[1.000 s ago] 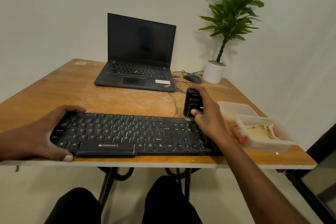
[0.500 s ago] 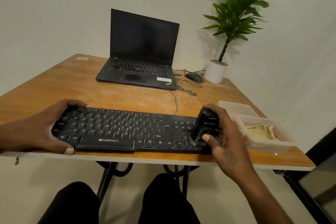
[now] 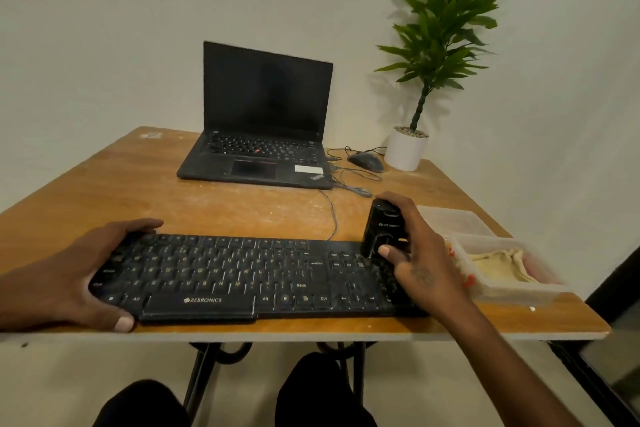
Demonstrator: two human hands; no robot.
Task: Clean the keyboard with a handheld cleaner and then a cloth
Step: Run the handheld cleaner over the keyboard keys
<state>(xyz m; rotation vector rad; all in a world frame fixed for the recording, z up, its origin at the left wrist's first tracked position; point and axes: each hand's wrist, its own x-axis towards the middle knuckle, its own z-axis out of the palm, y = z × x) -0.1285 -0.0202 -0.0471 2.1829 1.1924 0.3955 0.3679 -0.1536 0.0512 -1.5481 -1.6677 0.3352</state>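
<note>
Plain pale walls back a worn wooden table (image 3: 242, 208) seen from the head camera. Along its near edge lies a black keyboard (image 3: 242, 274), running from near the left side almost to the right. The left hand (image 3: 79, 274) grips the keyboard's left end, fingers curled over the far edge and the thumb pressed against the near edge. The right hand (image 3: 422, 253) holds a small black handheld cleaner (image 3: 382, 230) upright on the keyboard's far right corner, over the number pad; the fingers wrap its far and right sides, and the thumb lies across its lower front. Just beside that hand, at the table's right edge, a clear plastic container (image 3: 502, 288) holds a pale cloth (image 3: 498, 263). Toward the far edge stand an open laptop (image 3: 263, 121), a mouse (image 3: 365, 161) and a potted plant (image 3: 407, 149).
</note>
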